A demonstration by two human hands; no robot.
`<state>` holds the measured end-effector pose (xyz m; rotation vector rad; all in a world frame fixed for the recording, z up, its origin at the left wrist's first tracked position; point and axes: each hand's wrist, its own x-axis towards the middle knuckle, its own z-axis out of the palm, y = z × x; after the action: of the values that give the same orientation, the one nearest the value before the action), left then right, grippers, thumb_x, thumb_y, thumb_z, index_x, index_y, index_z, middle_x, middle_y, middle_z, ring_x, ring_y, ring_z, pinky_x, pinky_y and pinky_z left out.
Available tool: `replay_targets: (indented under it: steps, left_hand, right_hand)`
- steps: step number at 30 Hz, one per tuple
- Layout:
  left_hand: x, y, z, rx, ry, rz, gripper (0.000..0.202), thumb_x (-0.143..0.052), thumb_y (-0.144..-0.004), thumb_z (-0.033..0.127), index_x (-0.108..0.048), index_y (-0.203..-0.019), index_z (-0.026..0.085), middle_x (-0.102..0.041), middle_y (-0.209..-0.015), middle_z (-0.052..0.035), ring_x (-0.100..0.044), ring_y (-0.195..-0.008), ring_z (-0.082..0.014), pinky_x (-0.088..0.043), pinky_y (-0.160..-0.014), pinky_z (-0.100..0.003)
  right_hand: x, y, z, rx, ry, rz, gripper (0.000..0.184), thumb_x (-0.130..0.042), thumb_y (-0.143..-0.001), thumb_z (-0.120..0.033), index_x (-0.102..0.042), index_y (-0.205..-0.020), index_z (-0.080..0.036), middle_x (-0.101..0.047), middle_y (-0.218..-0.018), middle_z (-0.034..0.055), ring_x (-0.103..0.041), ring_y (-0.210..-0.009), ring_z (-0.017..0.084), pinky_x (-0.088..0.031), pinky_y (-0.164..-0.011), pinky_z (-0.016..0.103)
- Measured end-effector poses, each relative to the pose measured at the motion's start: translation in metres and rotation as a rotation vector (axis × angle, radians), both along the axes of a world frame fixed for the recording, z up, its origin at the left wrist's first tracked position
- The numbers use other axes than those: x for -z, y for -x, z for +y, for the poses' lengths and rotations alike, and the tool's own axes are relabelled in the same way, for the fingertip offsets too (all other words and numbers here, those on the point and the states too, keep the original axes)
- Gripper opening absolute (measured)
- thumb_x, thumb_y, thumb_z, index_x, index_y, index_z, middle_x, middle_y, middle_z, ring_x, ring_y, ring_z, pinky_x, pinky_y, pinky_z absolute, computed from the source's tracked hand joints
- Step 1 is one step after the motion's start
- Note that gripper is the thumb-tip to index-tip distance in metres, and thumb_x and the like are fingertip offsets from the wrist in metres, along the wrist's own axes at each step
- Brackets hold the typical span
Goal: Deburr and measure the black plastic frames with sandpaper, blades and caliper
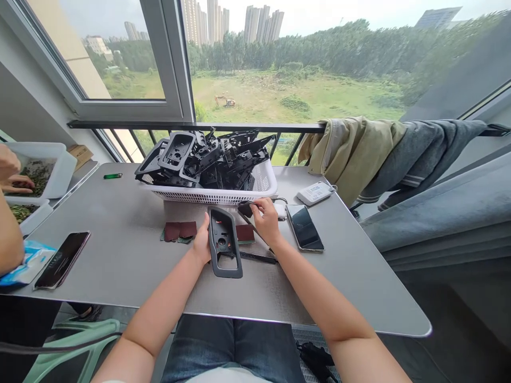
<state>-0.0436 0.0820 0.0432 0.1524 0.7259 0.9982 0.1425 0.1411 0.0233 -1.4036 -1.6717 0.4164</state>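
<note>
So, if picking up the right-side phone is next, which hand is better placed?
Probably the right hand, nearer that phone, though it seems to hold a dark object; the left hand holds the black frame.

No text, label, brand, number or sign is legible in this view. Fine gray print is present on the upper face of the white rectangular device (315, 193), right of center in the frame, but the characters are too small to read. Dark markings on the small cardboard box (81, 155), at the left of the frame, and printing on the blue-and-white plastic packet (29, 259), at the lower left, are likewise unreadable.
</note>
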Motion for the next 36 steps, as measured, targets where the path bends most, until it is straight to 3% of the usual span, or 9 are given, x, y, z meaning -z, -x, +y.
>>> replay_targets:
  steps: [5, 10, 15, 18, 22, 25, 28, 31, 36]
  left_hand:
    - [-0.002, -0.002, -0.002, 0.068, -0.033, 0.004, 0.066, -0.038, -0.089, 0.067, -0.068, -0.112, 0.013, -0.075, -0.09, -0.0148, -0.073, -0.082, -0.028, -0.057, -0.075, -0.04]
    - [0.0, -0.002, -0.004, 0.094, -0.06, 0.063, 0.065, -0.045, -0.085, 0.07, -0.071, -0.107, 0.015, -0.075, -0.088, -0.0133, -0.072, -0.081, -0.0276, -0.056, -0.067, -0.034]
    - [0.004, -0.005, -0.007, 0.106, -0.08, 0.109, 0.056, -0.052, -0.084, 0.066, -0.072, -0.095, 0.015, -0.075, -0.08, -0.0114, -0.072, -0.078, -0.027, -0.054, -0.059, -0.031]
    - [0.005, -0.008, -0.008, 0.111, -0.124, 0.057, 0.054, -0.052, -0.087, 0.062, -0.072, -0.098, 0.013, -0.075, -0.085, -0.0122, -0.072, -0.087, -0.0288, -0.056, -0.069, -0.034]
    - [0.004, -0.012, -0.011, 0.061, -0.135, 0.065, 0.048, -0.054, -0.09, 0.053, -0.069, -0.11, 0.012, -0.075, -0.095, -0.0117, -0.07, -0.098, -0.0273, -0.055, -0.084, -0.035]
    - [0.003, -0.012, -0.011, 0.045, -0.155, 0.083, 0.048, -0.057, -0.087, 0.055, -0.072, -0.103, 0.013, -0.075, -0.087, -0.0101, -0.071, -0.087, -0.0252, -0.056, -0.075, -0.032]
    - [0.002, -0.006, -0.009, 0.022, -0.131, 0.069, 0.053, -0.054, -0.086, 0.062, -0.073, -0.088, 0.012, -0.072, -0.073, -0.0088, -0.068, -0.066, -0.0207, -0.053, -0.058, -0.029]
    - [0.0, 0.0, -0.007, -0.015, -0.106, 0.076, 0.056, -0.051, -0.086, 0.064, -0.073, -0.083, 0.012, -0.07, -0.068, -0.0082, -0.063, -0.055, -0.0174, -0.049, -0.052, -0.028]
    - [0.0, -0.001, -0.008, 0.117, -0.149, -0.031, 0.058, -0.045, -0.09, 0.061, -0.071, -0.096, 0.01, -0.073, -0.079, -0.0116, -0.07, -0.075, -0.0248, -0.054, -0.066, -0.033]
  right_hand:
    - [0.001, 0.003, -0.003, -0.005, -0.016, 0.081, 0.016, -0.048, -0.089, -0.03, -0.06, -0.088, -0.02, -0.061, -0.091, 0.009, -0.058, -0.088, 0.024, -0.052, -0.079, 0.039]
    - [-0.014, 0.004, -0.021, 0.0, -0.08, 0.161, 0.029, -0.037, -0.096, -0.037, -0.059, -0.105, -0.02, -0.062, -0.099, 0.0116, -0.058, -0.089, 0.024, -0.053, -0.072, 0.037]
    - [-0.026, 0.012, -0.047, -0.201, -0.161, 0.106, 0.02, -0.052, -0.092, -0.039, -0.064, -0.098, -0.025, -0.064, -0.1, 0.0085, -0.06, -0.095, 0.024, -0.053, -0.084, 0.04]
    - [-0.02, 0.017, -0.057, -0.381, -0.21, -0.026, 0.019, -0.051, -0.095, -0.033, -0.067, -0.102, -0.025, -0.063, -0.108, 0.0101, -0.06, -0.101, 0.024, -0.054, -0.086, 0.041]
    - [-0.008, 0.018, -0.062, -0.377, -0.222, -0.132, 0.024, -0.046, -0.097, -0.025, -0.066, -0.111, -0.026, -0.059, -0.118, 0.0119, -0.056, -0.108, 0.026, -0.055, -0.085, 0.045]
    - [-0.001, 0.021, -0.075, -0.381, -0.227, -0.158, 0.024, -0.046, -0.097, -0.021, -0.066, -0.11, -0.025, -0.059, -0.113, 0.0119, -0.056, -0.105, 0.026, -0.055, -0.084, 0.045]
    - [0.004, 0.028, -0.102, -0.495, -0.244, -0.199, 0.021, -0.046, -0.097, -0.017, -0.065, -0.106, -0.022, -0.06, -0.104, 0.0111, -0.057, -0.098, 0.024, -0.057, -0.081, 0.041]
    - [0.004, 0.032, -0.123, -0.603, -0.236, -0.237, 0.022, -0.046, -0.096, -0.013, -0.064, -0.105, -0.021, -0.061, -0.101, 0.0099, -0.056, -0.091, 0.021, -0.057, -0.077, 0.036]
    - [-0.009, 0.023, -0.098, -0.516, -0.282, -0.179, 0.022, -0.046, -0.097, -0.014, -0.062, -0.11, -0.022, -0.059, -0.107, 0.0118, -0.057, -0.1, 0.024, -0.055, -0.081, 0.04]
